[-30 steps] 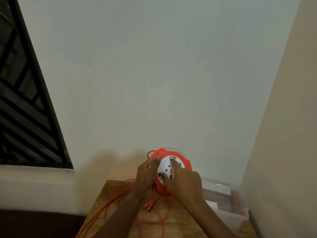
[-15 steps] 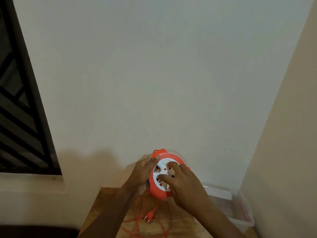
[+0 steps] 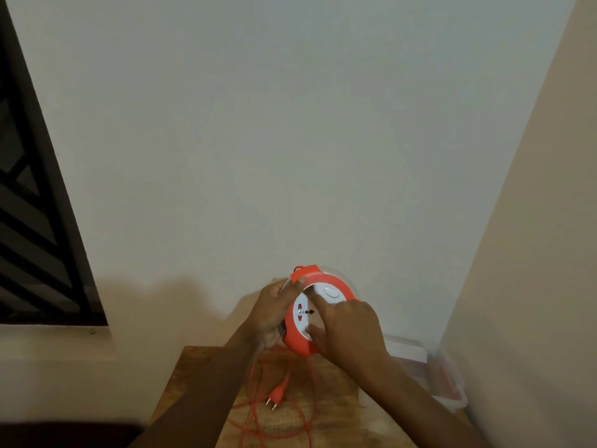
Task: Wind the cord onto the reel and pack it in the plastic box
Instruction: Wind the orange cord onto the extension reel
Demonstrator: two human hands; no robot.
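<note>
Leftmost, I see a dark window grille (image 3: 29, 221) set in a pale wall (image 3: 290, 124). Moving right, the left hand (image 3: 274, 313) grips the left edge of an orange cord reel (image 3: 318, 313), fingers curled around its rim and thumb pressed on the orange tab at the top. I see the reel held upright above a wooden table (image 3: 193, 370), its white socket face toward me. The right hand (image 3: 347, 333) lies on that face, fingers bent and spread against it. Below, loose orange cord (image 3: 274, 425) loops on the table, its plug (image 3: 277, 391) lying among the loops. Farthest right, a clear plastic box (image 3: 445, 379) sits on the table by the side wall.
</note>
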